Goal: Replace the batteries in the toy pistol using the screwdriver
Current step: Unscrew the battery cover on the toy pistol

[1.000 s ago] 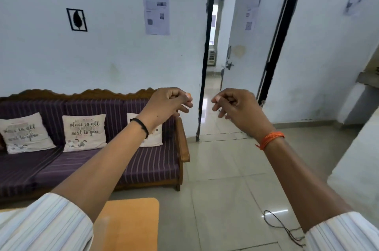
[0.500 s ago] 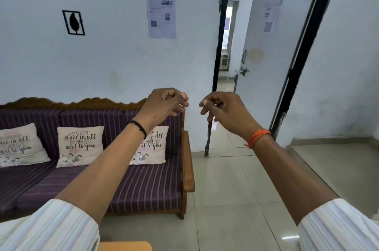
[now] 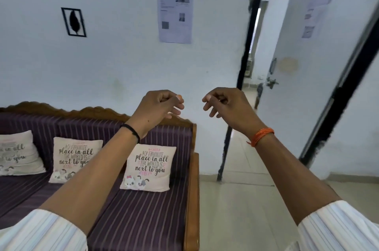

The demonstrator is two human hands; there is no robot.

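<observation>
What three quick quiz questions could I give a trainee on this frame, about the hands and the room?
1. True or false: the left hand grips a screwdriver.
2. Which wrist wears the orange thread band? A) left B) right C) neither
3. Fill in: the cushions lie on a purple striped ____.

Key:
1. False. Both the left hand and the right hand hang loosely curled and hold nothing; no screwdriver or toy pistol is in view.
2. B. The left wrist wears a black band.
3. sofa.
</observation>
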